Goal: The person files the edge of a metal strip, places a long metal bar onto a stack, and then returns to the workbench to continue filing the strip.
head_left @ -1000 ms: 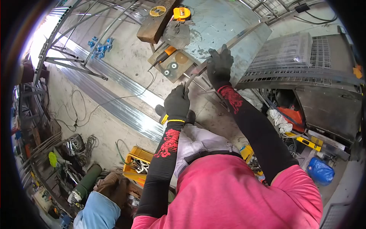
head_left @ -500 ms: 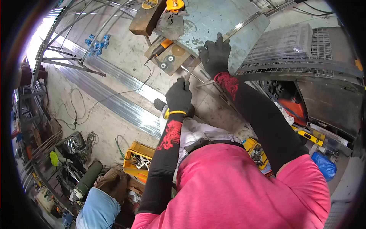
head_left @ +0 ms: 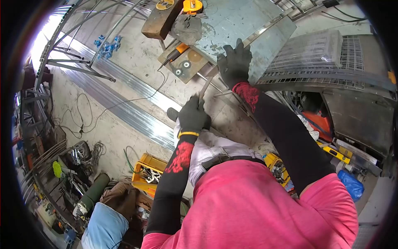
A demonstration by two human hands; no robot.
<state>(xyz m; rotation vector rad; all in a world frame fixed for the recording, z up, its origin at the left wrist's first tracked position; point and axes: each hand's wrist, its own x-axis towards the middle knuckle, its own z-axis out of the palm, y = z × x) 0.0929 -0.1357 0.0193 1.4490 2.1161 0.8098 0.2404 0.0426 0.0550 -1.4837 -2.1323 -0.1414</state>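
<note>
My left hand [head_left: 193, 115], in a dark glove with a yellow band at the wrist, is closed around the near end of a flat metal strip [head_left: 205, 86]. The strip runs up from my fist and passes under my right hand [head_left: 235, 63]. Beyond that hand, a flat metal length [head_left: 262, 30] continues across the grey metal-topped table [head_left: 232, 20]. My gloved right hand lies over the strip at the table's near edge, fingers stretched out and apart. Its palm hides the part of the strip below.
Left of my right hand, an orange-and-black power tool [head_left: 178, 52] lies on a board with discs [head_left: 198, 62]. A rusty steel block [head_left: 159, 20] and orange tape measure [head_left: 192, 6] sit behind. Wire mesh [head_left: 352, 54] is at right; long metal profiles [head_left: 124, 110] lie on the floor.
My left hand has moved slightly down toward my body, still closed on the strip. My right hand stays over the strip at the table edge, its fingers a little more raised.
</note>
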